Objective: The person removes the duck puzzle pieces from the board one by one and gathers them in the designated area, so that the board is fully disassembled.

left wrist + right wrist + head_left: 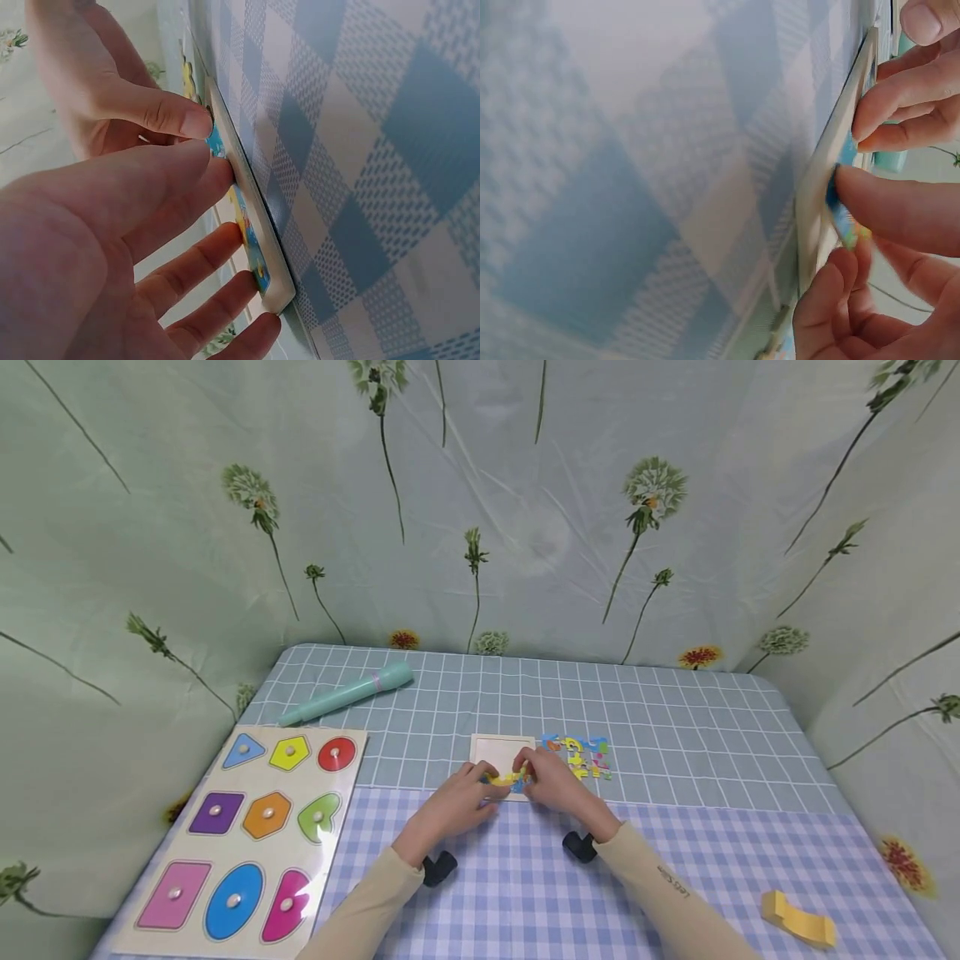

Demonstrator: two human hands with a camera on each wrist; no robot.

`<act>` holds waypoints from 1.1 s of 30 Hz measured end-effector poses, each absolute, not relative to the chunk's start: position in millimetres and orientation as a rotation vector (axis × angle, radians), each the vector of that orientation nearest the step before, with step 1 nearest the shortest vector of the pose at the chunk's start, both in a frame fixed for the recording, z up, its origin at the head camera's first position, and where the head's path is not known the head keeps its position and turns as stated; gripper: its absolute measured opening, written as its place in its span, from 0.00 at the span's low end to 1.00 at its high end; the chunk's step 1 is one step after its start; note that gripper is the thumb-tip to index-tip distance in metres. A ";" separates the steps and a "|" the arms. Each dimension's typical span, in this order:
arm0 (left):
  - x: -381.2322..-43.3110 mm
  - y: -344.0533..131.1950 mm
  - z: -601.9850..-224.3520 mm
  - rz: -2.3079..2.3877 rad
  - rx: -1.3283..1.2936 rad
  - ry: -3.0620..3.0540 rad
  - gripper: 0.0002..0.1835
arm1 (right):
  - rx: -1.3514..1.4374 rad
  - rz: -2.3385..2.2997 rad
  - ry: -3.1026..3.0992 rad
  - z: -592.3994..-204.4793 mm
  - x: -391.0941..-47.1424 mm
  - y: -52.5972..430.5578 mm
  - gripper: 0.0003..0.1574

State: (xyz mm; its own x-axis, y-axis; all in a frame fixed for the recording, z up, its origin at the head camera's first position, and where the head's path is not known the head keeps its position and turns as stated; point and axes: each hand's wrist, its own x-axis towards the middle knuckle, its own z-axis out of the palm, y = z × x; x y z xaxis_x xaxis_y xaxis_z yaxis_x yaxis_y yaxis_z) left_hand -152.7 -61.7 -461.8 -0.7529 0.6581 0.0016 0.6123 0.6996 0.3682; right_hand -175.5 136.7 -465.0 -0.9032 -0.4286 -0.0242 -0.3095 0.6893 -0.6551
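Note:
A pale wooden puzzle tray (497, 746) lies in the middle of the table, its near part filled with blue and yellow jigsaw pieces (247, 238). My left hand (456, 797) rests over the tray's near left, fingers mostly straight, fingertips on the pieces and tray edge. Opposite it, my right hand (558, 777) pinches a blue jigsaw piece (832, 191) between thumb and fingers, close over the tray's near right part. The fingers partly hide the filled rows. Just right of the tray lie several loose jigsaw pieces (577, 760), yellow, blue and pink.
A large shape board (330, 852) with knobbed coloured shapes covers the table's left side. Behind it lies a teal tapered tube (348, 695). Near the right front sits a yellow curved block (798, 921). A floral curtain (517, 485) hangs behind the table.

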 end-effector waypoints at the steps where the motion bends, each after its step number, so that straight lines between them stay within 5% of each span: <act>1: -152.7 -61.4 -461.8 0.532 1.037 2.774 0.16 | -0.602 -1.027 2.719 -465.4 -175.7 137.4 0.17; 9: -153.2 -60.1 -461.5 0.539 1.027 2.772 0.16 | -0.698 -1.243 2.653 -461.8 -179.6 159.9 0.12; 24: -151.4 -61.6 -460.8 0.546 0.990 2.769 0.17 | -0.148 -1.187 2.628 -447.7 -167.8 240.4 0.08; 33: -150.9 -60.3 -462.5 0.572 0.983 2.786 0.16 | -0.209 -1.057 2.772 -459.9 -160.7 247.7 0.08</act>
